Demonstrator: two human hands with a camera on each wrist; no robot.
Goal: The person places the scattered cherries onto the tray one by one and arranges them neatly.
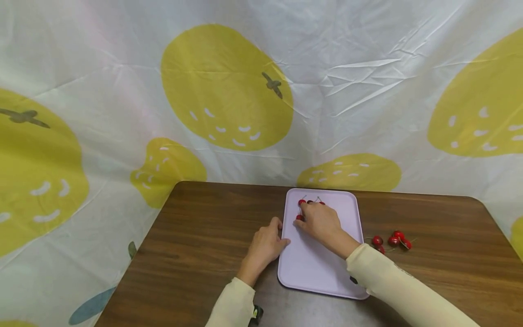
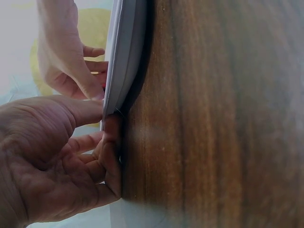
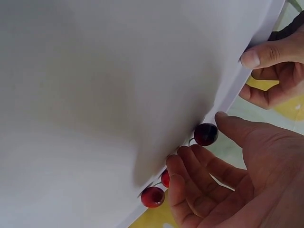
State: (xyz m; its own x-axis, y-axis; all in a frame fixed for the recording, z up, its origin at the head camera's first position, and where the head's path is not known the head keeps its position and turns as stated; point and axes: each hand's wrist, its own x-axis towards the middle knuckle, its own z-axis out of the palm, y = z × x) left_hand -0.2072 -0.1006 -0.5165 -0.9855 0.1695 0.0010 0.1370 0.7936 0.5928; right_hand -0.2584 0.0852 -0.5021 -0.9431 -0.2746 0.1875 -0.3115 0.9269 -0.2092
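Note:
A pale lilac tray (image 1: 318, 272) lies on the wooden table. My left hand (image 1: 264, 245) grips its left rim, thumb on top and fingers curled at the underside, as the left wrist view (image 2: 47, 156) shows. Over the tray's far left part, my right hand (image 1: 323, 222) reaches down with thumb and fingers apart. Between them sits a dark red cherry (image 3: 206, 134); a firm hold on it is not visible. Other red cherries (image 1: 302, 202) with stems lie near the tray's far end, partly hidden by the right hand.
Several more cherries (image 1: 393, 241) lie in a loose cluster on the table (image 1: 449, 236), right of the tray and beside the right forearm. A white curtain (image 1: 347, 113) printed with yellow fruit hangs behind the table's far edge and along its left side.

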